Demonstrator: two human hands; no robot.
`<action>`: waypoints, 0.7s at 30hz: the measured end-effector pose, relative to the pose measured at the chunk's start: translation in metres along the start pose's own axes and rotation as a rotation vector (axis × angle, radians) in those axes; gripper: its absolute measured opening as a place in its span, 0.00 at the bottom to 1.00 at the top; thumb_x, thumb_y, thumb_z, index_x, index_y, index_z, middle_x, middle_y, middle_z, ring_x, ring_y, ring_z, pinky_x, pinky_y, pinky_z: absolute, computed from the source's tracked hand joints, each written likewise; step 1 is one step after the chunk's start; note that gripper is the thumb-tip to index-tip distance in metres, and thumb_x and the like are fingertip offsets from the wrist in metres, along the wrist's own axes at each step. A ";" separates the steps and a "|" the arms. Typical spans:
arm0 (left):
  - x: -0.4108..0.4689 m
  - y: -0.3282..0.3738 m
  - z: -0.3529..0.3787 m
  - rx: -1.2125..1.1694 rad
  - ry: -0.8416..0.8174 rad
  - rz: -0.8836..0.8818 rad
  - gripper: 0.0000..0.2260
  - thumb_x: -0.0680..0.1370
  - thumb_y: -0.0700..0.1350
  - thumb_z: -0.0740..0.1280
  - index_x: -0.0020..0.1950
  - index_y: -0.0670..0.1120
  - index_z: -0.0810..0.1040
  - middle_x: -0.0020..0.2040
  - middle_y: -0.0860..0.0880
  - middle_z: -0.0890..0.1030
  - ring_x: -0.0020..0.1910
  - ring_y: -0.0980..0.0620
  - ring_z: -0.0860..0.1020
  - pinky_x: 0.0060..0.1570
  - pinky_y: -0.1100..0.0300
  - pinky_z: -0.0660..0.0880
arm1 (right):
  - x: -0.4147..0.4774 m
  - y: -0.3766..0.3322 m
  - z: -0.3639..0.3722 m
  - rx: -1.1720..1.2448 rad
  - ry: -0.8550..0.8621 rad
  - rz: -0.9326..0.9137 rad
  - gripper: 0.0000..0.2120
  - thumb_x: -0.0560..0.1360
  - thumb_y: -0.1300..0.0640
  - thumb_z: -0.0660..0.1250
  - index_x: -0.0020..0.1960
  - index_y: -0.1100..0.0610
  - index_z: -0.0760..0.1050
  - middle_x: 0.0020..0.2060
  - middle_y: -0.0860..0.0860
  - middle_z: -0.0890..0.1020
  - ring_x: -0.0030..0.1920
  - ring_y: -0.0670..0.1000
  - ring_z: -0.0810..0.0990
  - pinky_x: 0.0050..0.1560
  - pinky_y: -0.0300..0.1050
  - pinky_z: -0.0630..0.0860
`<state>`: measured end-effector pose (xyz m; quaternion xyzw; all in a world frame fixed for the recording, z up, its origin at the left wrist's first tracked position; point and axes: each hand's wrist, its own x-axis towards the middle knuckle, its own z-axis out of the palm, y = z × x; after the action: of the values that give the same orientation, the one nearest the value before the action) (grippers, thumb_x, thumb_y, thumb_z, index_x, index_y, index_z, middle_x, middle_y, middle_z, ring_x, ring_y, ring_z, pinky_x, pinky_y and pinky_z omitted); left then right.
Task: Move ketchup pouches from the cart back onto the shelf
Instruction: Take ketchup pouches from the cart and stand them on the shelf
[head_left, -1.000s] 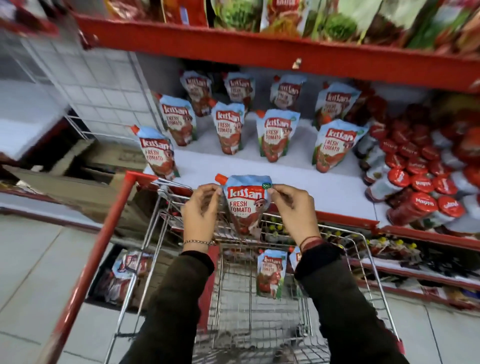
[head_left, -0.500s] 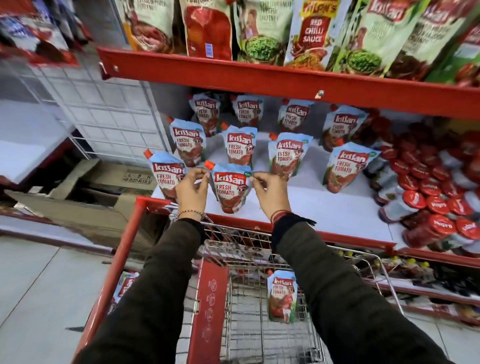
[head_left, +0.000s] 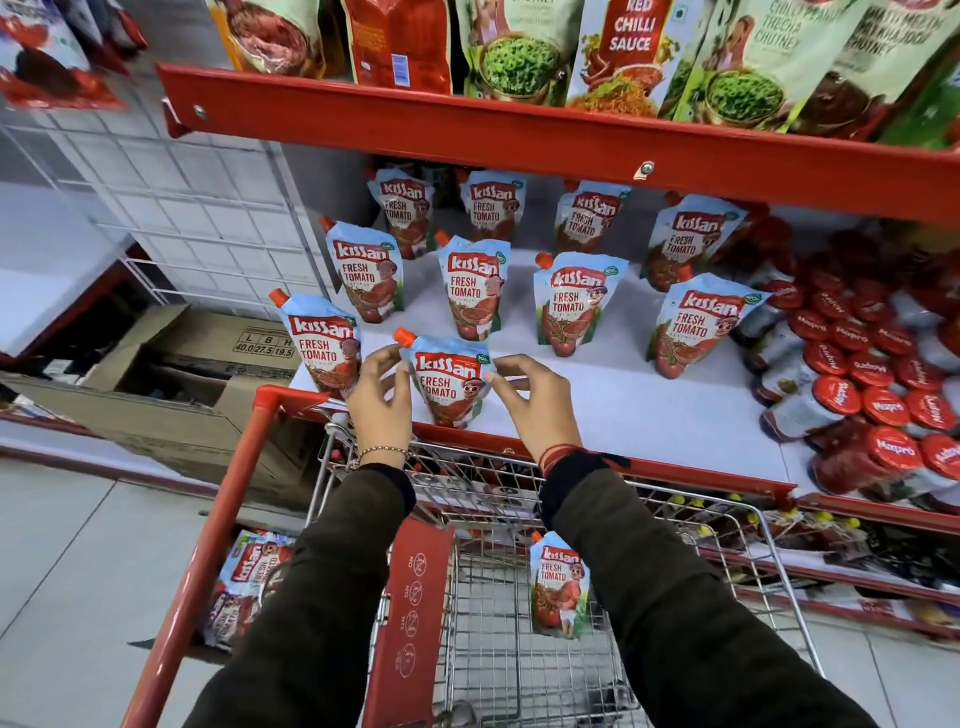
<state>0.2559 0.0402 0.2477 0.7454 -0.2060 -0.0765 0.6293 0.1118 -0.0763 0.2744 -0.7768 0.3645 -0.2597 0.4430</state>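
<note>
Now the ketchup pouch (head_left: 451, 382) stands at the front edge of the shelf (head_left: 649, 415), between the left hand (head_left: 378, 400) and right hand (head_left: 535, 402). Both grips look loose, fingertips just touching its top corners.

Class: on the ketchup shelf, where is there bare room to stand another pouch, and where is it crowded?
Bare white shelf lies along the front edge, between the pouch at the hands and the red-capped jars. The jars' side is packed.
</note>
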 end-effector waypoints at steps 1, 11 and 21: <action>-0.007 -0.002 0.002 -0.014 0.026 0.009 0.13 0.80 0.41 0.64 0.65 0.42 0.75 0.62 0.44 0.80 0.57 0.53 0.79 0.57 0.70 0.77 | -0.003 0.003 -0.002 0.011 -0.006 0.007 0.11 0.75 0.49 0.71 0.54 0.54 0.80 0.51 0.48 0.85 0.46 0.45 0.82 0.49 0.40 0.80; -0.115 -0.033 0.050 0.010 0.023 0.021 0.10 0.79 0.38 0.64 0.60 0.45 0.77 0.58 0.50 0.81 0.55 0.59 0.78 0.53 0.77 0.71 | -0.061 0.080 -0.033 -0.012 -0.092 0.142 0.09 0.74 0.51 0.73 0.54 0.52 0.81 0.46 0.46 0.85 0.45 0.41 0.82 0.46 0.31 0.77; -0.213 -0.138 0.093 0.338 -0.392 -0.225 0.13 0.81 0.40 0.62 0.64 0.47 0.77 0.62 0.48 0.81 0.54 0.51 0.81 0.53 0.54 0.81 | -0.137 0.245 -0.042 -0.210 -0.274 0.541 0.13 0.75 0.55 0.72 0.59 0.56 0.80 0.52 0.53 0.85 0.42 0.47 0.82 0.51 0.42 0.78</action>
<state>0.0581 0.0583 0.0647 0.8290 -0.2496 -0.2532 0.4317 -0.0833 -0.0722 0.0683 -0.7211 0.5196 0.0135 0.4582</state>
